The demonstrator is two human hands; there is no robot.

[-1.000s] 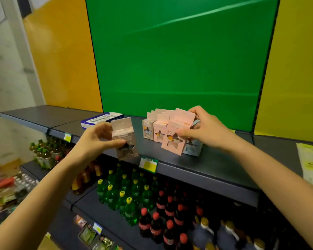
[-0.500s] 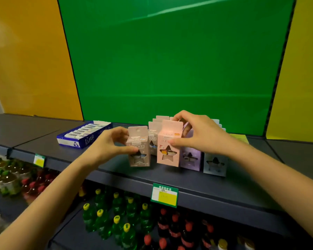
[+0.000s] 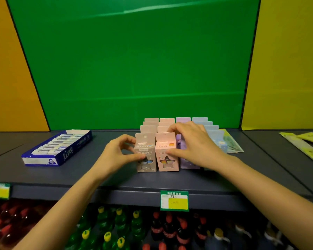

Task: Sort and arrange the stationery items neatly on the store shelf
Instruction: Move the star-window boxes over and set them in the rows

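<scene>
On the shelf (image 3: 98, 175) near its front edge, left hand (image 3: 118, 154) grip pinching the upright grey box (image 3: 145, 160), right hand (image 3: 193, 143) grip closed on the upright pink box (image 3: 167, 159) just beside it, lilac box (image 3: 188, 164) rightward, matching rows behind, blue tray (image 3: 67, 154) well to the left

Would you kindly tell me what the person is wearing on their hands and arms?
Nothing that shows. The left hand and the right hand have no gloves, rings, watch or bracelet, and no sleeve appears on either arm up to the picture's bottom edge.
</scene>
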